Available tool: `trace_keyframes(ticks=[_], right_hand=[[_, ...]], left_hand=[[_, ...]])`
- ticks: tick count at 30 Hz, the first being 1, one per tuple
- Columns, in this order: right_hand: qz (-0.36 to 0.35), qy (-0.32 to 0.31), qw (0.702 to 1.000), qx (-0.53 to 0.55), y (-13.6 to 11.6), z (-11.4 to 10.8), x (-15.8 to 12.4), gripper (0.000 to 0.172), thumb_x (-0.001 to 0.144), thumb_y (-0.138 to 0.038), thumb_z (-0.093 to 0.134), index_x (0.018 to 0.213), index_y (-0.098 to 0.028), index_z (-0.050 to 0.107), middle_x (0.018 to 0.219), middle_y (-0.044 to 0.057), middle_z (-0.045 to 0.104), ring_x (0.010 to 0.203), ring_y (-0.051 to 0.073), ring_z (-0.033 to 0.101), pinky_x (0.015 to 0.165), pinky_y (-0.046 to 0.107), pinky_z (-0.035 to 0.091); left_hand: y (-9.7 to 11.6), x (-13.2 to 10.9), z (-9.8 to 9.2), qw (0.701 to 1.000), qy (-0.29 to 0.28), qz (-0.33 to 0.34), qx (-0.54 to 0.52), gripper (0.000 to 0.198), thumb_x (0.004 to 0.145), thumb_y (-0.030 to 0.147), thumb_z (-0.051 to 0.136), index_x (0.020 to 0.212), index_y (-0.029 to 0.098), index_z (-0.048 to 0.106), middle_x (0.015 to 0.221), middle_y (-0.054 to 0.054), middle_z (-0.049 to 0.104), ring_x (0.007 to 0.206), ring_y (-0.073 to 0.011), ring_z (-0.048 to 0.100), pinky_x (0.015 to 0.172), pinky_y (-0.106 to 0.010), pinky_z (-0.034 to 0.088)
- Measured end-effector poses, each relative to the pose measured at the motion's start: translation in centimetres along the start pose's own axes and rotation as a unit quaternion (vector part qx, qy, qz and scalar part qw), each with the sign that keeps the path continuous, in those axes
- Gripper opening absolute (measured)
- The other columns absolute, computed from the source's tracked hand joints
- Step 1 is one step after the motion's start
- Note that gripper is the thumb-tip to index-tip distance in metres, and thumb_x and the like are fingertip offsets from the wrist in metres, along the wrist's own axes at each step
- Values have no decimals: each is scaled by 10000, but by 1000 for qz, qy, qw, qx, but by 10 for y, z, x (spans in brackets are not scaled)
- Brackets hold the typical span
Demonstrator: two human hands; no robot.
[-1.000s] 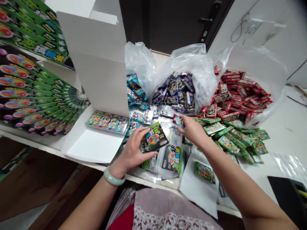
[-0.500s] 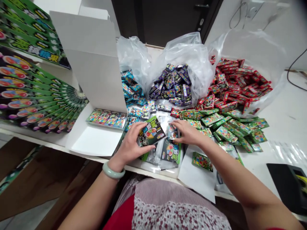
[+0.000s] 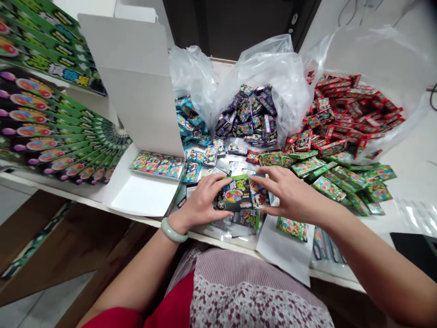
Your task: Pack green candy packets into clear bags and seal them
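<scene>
**Light, slippery, best held by the edges**

A black-and-green candy packet (image 3: 235, 194) is gripped at its near edge by the fingers of the left hand (image 3: 201, 202), just above the bench (image 3: 409, 177). The right hand (image 3: 290, 193) pinches a smaller multicoloured packet (image 3: 258, 192) beside it. Both look like thin, glossy, stiff card: light, slick and easily bent. Around them lie green packets (image 3: 327, 187), purple packets (image 3: 247, 118) in a clear plastic bag (image 3: 273, 68), a heap of red packets (image 3: 351, 109), and an opened white carton (image 3: 133, 82).
</scene>
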State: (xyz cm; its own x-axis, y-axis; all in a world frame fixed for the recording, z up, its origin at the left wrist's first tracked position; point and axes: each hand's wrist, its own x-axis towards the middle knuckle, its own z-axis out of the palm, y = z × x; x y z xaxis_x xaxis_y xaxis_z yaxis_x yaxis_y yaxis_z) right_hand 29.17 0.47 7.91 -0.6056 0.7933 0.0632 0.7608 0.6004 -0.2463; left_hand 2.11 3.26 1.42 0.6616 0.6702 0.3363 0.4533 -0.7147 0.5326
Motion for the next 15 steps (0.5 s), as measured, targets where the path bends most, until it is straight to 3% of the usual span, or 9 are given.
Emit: trace_keyframes(ticks=[5,7,10,13,15], right_hand=[[-24,3,993,120,5,3,5,788,759,-371,746,1423,-243,341,1392,157,437,1290,314,439,1052,495,420],[-3,51,981,186,3,10,6,790,766,-382,745,1418,-255,319,1447,151,376,1352,299,378,1096,488,384],[94,143,955,241,-4,26,4,589,779,-408,729,1287,-284,460,1439,122,388,1359,318,365,1091,514,381],[175,142,910,348,-14,42,2,466,828,-370,675,1246,-310,479,1278,99,541,1106,275,589,874,448,545],[191,143,874,424,-17,47,2,448,859,-321,624,1270,-316,447,1139,67,616,898,213,651,729,373,571]], left_hand=[[3,-1,6,1000,-6,-6,-14,824,681,499,777,1360,218,404,1315,-152,460,1236,-338,463,1043,-531,405],[5,-1,9,1000,10,-12,-14,832,668,488,790,1348,204,405,1288,-155,461,1216,-337,470,1032,-531,415],[10,1,9,998,41,-36,-14,866,642,442,816,1348,183,385,1243,-153,465,1184,-334,474,1014,-533,434],[19,6,6,995,73,-66,-31,912,612,430,838,1356,173,377,1241,-154,475,1185,-344,464,1012,-540,435],[24,10,8,986,102,-93,-90,747,712,397,779,1332,196,414,1250,-140,500,1167,-314,499,1007,-509,450]])
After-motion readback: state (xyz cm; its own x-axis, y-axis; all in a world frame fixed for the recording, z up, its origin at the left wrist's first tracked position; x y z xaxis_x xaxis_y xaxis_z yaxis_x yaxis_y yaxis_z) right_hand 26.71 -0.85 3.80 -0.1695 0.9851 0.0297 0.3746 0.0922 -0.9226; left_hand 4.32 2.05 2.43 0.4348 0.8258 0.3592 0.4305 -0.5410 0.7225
